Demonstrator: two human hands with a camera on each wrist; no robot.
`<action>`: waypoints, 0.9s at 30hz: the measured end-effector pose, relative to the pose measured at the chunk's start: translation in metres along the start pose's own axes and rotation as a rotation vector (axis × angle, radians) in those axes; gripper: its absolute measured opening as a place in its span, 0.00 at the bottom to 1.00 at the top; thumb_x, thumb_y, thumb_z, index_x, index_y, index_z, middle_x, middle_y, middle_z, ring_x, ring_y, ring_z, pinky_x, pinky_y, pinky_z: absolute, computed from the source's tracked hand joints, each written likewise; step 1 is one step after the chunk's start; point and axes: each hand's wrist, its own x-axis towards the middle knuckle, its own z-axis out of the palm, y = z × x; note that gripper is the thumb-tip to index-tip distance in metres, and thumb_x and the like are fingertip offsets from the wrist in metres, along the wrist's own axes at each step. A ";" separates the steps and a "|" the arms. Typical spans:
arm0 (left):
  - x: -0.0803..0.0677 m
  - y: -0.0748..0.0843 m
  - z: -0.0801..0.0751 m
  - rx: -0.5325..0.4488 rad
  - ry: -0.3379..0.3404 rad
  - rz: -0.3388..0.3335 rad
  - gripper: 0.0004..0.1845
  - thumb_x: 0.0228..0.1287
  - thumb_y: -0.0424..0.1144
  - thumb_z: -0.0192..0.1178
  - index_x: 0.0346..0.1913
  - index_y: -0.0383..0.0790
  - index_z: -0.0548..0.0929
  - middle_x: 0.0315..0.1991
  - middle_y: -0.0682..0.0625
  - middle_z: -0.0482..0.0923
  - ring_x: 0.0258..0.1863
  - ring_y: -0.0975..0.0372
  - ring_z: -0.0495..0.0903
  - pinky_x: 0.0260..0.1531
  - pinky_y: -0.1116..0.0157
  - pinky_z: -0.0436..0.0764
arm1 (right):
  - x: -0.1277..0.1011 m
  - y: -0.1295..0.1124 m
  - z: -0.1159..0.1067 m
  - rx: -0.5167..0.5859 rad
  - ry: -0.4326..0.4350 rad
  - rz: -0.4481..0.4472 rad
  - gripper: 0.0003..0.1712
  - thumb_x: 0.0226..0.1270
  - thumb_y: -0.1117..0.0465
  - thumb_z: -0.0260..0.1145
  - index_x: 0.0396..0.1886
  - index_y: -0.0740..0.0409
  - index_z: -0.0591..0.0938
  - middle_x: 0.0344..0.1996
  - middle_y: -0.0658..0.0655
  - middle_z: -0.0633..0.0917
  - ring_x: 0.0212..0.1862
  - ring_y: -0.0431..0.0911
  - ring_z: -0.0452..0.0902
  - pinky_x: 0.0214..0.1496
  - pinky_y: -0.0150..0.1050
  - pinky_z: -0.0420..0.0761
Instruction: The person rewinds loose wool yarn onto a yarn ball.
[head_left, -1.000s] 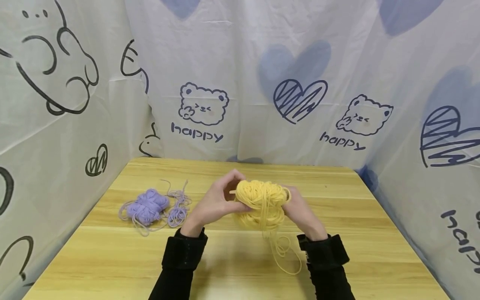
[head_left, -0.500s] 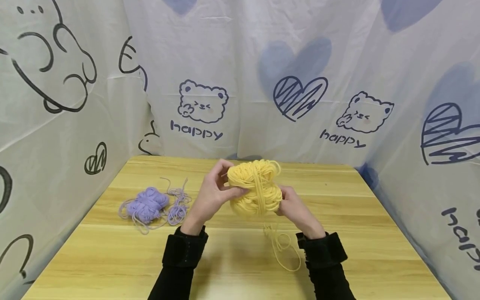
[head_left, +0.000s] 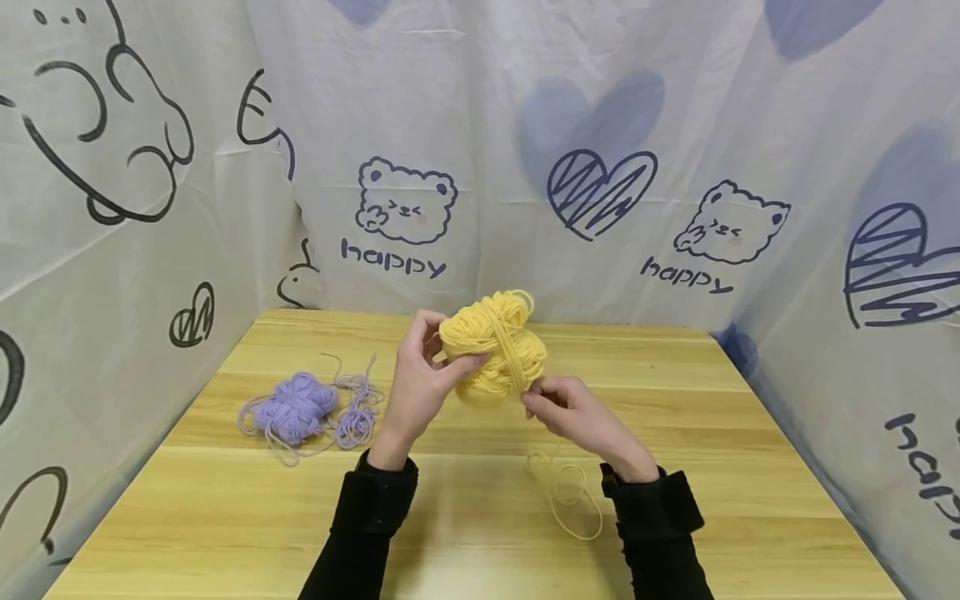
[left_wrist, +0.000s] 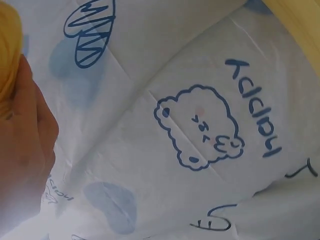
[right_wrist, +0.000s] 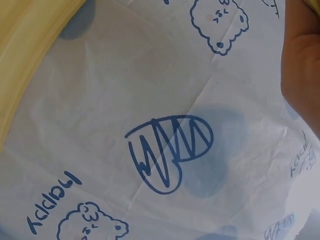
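A skein of yellow yarn [head_left: 491, 346], banded round its middle by its own strands, is held up over the table. My left hand [head_left: 420, 383] grips its left side, thumb in front and fingers behind; the left wrist view catches only part of that hand [left_wrist: 27, 145] and a yellow edge of the skein [left_wrist: 7, 55]. At the lower right edge of the skein, my right hand [head_left: 581, 417] has curled fingers, with thumb and forefinger pinching at the yarn there. Below, a loose yellow strand [head_left: 558, 500] lies in loops on the wood. In the right wrist view only the edge of my right hand [right_wrist: 302, 65] shows.
To the left on the wooden table [head_left: 247, 533] lies a purple skein of yarn [head_left: 296, 408], with a tangle of loose purple yarn [head_left: 356, 421] beside it. Printed white curtains [head_left: 495, 108] close off the back and both sides.
My left hand has lifted and tilted the yellow skein up and to the left. My right hand has slid from its right side to its lower right edge.
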 end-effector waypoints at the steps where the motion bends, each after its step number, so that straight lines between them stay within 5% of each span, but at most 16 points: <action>1: 0.000 -0.001 0.000 0.026 0.015 0.015 0.23 0.52 0.27 0.70 0.46 0.34 0.68 0.45 0.47 0.72 0.46 0.57 0.77 0.44 0.62 0.85 | -0.001 -0.001 0.000 -0.022 0.006 -0.006 0.13 0.75 0.55 0.54 0.34 0.58 0.79 0.15 0.49 0.63 0.17 0.38 0.56 0.19 0.35 0.60; 7: 0.000 -0.007 0.004 0.214 0.000 0.070 0.25 0.49 0.30 0.73 0.47 0.35 0.71 0.46 0.44 0.76 0.43 0.56 0.78 0.41 0.66 0.85 | -0.009 -0.011 -0.002 -0.081 0.057 -0.069 0.09 0.72 0.56 0.59 0.35 0.53 0.82 0.19 0.51 0.66 0.21 0.40 0.59 0.23 0.35 0.64; 14: -0.001 -0.010 0.008 0.392 -0.230 0.125 0.24 0.44 0.29 0.74 0.45 0.38 0.74 0.45 0.45 0.80 0.44 0.56 0.81 0.43 0.66 0.84 | -0.016 -0.013 -0.010 -0.044 0.210 -0.150 0.07 0.70 0.62 0.60 0.36 0.61 0.81 0.22 0.51 0.71 0.23 0.42 0.61 0.25 0.35 0.66; 19: -0.003 -0.009 0.009 0.390 -0.429 0.096 0.22 0.46 0.28 0.73 0.43 0.39 0.74 0.44 0.47 0.79 0.45 0.57 0.80 0.45 0.69 0.83 | -0.016 -0.011 -0.014 0.000 0.288 -0.153 0.08 0.70 0.62 0.60 0.35 0.62 0.81 0.19 0.50 0.67 0.21 0.43 0.59 0.24 0.36 0.64; 27: -0.006 -0.007 0.006 0.297 -0.560 0.025 0.23 0.46 0.29 0.73 0.44 0.43 0.75 0.43 0.49 0.80 0.46 0.57 0.81 0.47 0.68 0.83 | -0.014 -0.003 -0.015 0.053 0.346 -0.132 0.10 0.70 0.58 0.61 0.36 0.63 0.79 0.20 0.53 0.70 0.23 0.45 0.61 0.26 0.37 0.66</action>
